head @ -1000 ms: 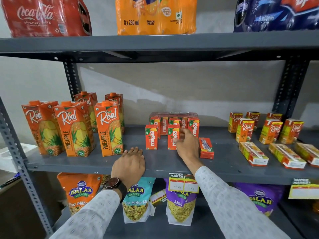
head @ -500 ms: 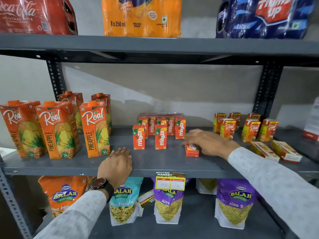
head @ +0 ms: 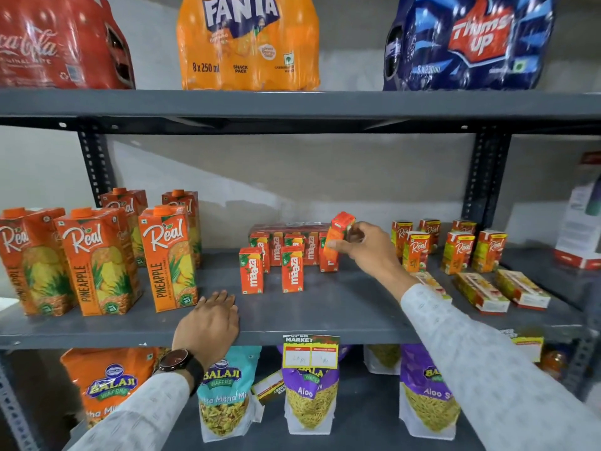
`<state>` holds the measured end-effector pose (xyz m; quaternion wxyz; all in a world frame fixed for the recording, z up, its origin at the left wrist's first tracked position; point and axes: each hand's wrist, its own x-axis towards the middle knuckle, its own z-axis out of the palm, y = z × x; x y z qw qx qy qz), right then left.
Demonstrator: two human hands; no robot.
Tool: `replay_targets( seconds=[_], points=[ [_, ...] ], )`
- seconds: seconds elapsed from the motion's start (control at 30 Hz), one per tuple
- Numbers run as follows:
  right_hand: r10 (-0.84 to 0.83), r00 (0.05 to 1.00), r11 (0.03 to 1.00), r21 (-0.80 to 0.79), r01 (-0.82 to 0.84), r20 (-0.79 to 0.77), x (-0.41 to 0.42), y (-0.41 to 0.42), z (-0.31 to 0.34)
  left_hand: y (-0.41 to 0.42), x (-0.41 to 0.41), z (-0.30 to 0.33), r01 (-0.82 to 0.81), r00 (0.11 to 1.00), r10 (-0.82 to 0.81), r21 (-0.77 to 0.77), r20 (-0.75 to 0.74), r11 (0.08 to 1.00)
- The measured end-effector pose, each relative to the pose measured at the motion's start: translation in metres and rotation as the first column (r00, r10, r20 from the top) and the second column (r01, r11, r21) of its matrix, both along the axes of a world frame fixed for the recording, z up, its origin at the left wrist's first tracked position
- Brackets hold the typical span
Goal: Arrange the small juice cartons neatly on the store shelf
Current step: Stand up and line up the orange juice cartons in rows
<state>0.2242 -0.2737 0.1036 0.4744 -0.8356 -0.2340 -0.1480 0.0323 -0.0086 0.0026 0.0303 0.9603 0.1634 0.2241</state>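
Head view, centre frame: my right hand grips a tilted Maaza carton; I'd square it upright beside the row. Left hand flat, empty, on shelf.

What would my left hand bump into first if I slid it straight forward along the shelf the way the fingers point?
Probably the left front Maaza carton. The left hand lies flat at the shelf edge, fingers pointing back and slightly right across bare shelf. Depth is unclear; it could instead pass just left of it, beside the nearest pineapple carton.
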Motion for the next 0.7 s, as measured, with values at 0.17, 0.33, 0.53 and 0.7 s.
replay_targets(
  seconds=[0.17, 0.33, 0.53, 0.7],
  points=[
    [-0.304, 0.952, 0.952, 0.015, 0.305, -0.032, -0.007, 0.025, -0.035, 0.0, 0.001, 0.0, 0.011, 1.0, -0.011, 0.031, -0.021, 0.999],
    [-0.362, 0.931, 0.932, -0.021, 0.362, -0.037, -0.02, 0.033, -0.052, 0.002, 0.002, -0.001, 0.005, 0.999, -0.003, 0.046, -0.041, 0.999],
    [-0.368, 0.93, 0.929, -0.053, 0.367, -0.015, -0.022, 0.038, -0.065, 0.003, 0.003, -0.005, -0.017, 1.0, 0.017, -0.001, 0.011, 1.0],
    [-0.346, 0.938, 0.938, -0.033, 0.346, -0.022, -0.018, 0.038, -0.067, 0.004, 0.004, -0.007, -0.014, 1.0, 0.014, -0.002, 0.028, 1.0]
  ],
)
